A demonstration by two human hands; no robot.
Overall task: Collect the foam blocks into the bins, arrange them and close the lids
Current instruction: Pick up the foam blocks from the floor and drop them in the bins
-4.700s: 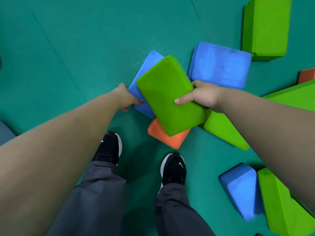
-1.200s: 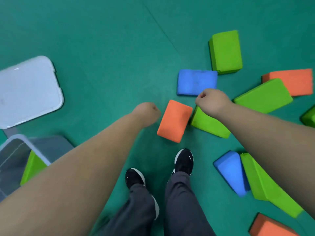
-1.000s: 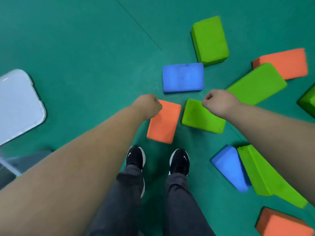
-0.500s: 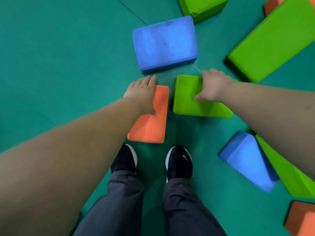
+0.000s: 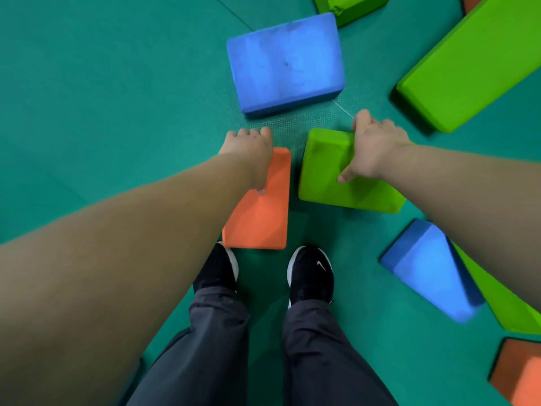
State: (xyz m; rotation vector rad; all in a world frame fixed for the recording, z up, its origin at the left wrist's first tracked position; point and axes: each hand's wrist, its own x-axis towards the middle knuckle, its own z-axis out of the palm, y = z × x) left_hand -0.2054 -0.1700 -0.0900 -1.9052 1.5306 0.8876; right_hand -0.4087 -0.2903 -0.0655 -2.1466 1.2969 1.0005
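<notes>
An orange foam block [image 5: 259, 212] lies flat on the green floor just ahead of my shoes. My left hand [image 5: 248, 150] grips its far left corner, fingers curled over the far edge and thumb on top. Beside it to the right lies a green foam block [image 5: 325, 168]. My right hand [image 5: 371, 148] grips its far right edge, thumb pressed on the top face. A large blue foam block [image 5: 285, 63] sits just beyond both hands. No bin is in view.
More foam blocks lie around: a long green one [image 5: 474, 63] at the upper right, a green one [image 5: 351, 5] at the top edge, a blue wedge [image 5: 430, 268] and a green piece [image 5: 503, 300] at the right, an orange block [image 5: 521, 376] at the lower right. My shoes [image 5: 310, 273] stand below the orange block.
I have bent lower over the blocks. Both hands went from fists above the blocks to flat on them, and now their fingers wrap over the blocks' far edges.
</notes>
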